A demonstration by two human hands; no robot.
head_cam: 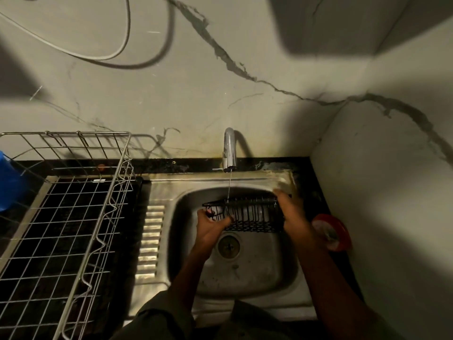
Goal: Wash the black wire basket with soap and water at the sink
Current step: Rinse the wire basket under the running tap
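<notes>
Nearest the camera: dark sleeves at the bottom edge, both forearms reaching forward over the steel sink (pixel 159 192).

Sink bowl: round drain strainer (pixel 229 246) at the middle of the bottom, visible between the two forearms. Ribbed draining strip on the sink's left flank.

Left hand (pixel 210 225): fingers curled round the near-left end of the black wire basket (pixel 252 214), thumb lying across its front wires. Grip is closed on the basket.

Right hand (pixel 291 212): wrapped over the right end of the basket, fingers going over the top rim; fingertips blurred, but the hand clearly grips the basket.

Basket position: held above the sink bowl, clear of the bottom, long side running left to right, open top roughly upward and slightly tilted toward the camera.

Water: a thin stream (pixel 229 185) falls from the chrome faucet (pixel 230 150) and meets the basket's rear rim left of its middle.

Left of the sink: large silver wire dish rack (pixel 81 217) standing on the dark surface (pixel 282 165). A blue object (pixel 9 182) sits at the far left edge, partly cut off.

Right of the sink: a red round item (pixel 333 231) on the surface just beside the right forearm; what it is cannot be told.

Behind: pale marbled wall (pixel 245 69) with dark veining, a light cable (pixel 115 45) looping at top left.
</notes>
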